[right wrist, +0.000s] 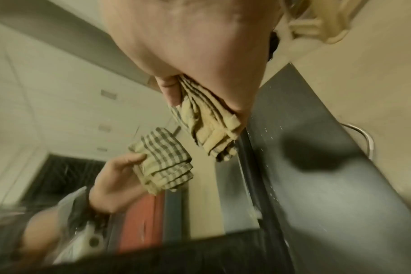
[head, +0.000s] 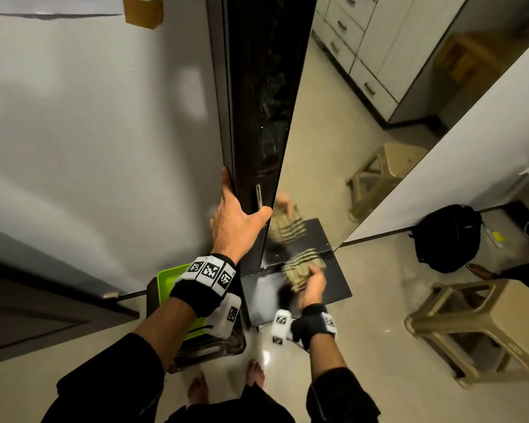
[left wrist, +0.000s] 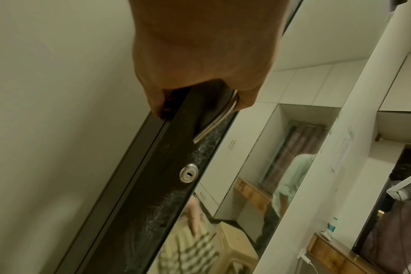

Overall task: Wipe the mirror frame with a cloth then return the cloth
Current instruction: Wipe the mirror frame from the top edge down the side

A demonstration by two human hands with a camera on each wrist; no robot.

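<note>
Left to right: green basket (head: 169, 274) low behind left wrist. Left hand (head: 235, 221) grips dark mirror frame (head: 257, 117), fingers (left wrist: 156, 103) curled round its outer edge, thumb beside metal handle (left wrist: 214, 126); keyhole (left wrist: 188, 173) further along frame. Right hand (head: 310, 290) holds folded checked cloth (head: 300, 268), fingers clamped on it, low against frame's bottom section. Beige stool (head: 483, 325) at right.

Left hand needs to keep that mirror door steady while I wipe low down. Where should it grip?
On the dark frame edge, coming from the wall side, as the left hand does now: fingers behind the edge, thumb in front by the metal handle. The narrow, upright edge suits a wrap.
</note>
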